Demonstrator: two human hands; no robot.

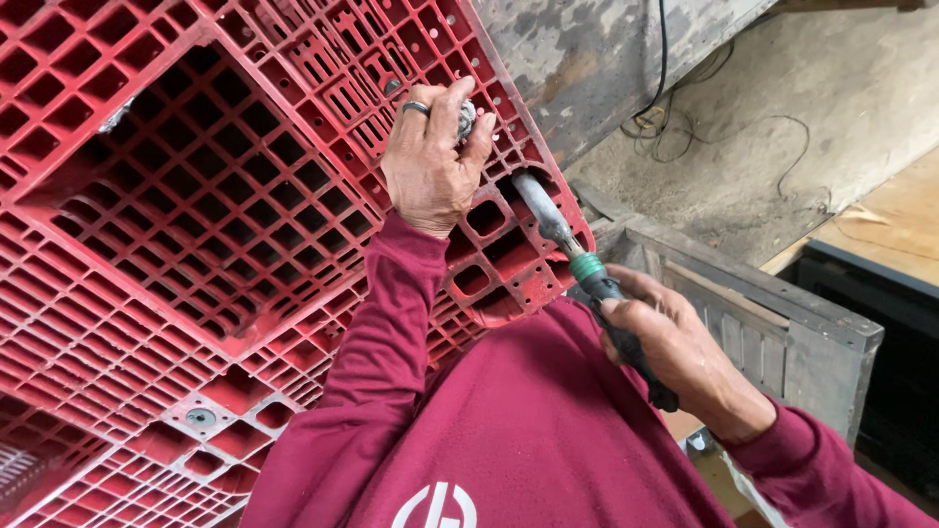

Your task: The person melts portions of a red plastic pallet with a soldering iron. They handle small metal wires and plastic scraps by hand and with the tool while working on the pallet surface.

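Up close, the left hand (430, 161) rests against the underside ribs of a red plastic pallet (196, 225), which fills the left half of the head view and stands tilted on edge. Its fingers curl together around a small grey object (467, 119), pinched between thumb and forefinger near the pallet's corner; what that object is, I cannot quite tell, perhaps a wad of metal or filler. A ring (417, 108) sits on one finger of that hand.

Lower right, the right hand (675, 357) wraps closed around the dark handle of a rod-shaped hand tool (587, 269) with a green collar and a grey metal shaft. The shaft's tip touches the pallet's corner cells just beside the left hand, where the plastic looks broken and darkened.

Both arms wear maroon sleeves (391, 323), and the person's maroon shirt fills the bottom of the frame. Behind the right hand stands a grey wooden frame (763, 313), with a worn concrete wall (606, 59) and loose black cables (685, 127) above it.
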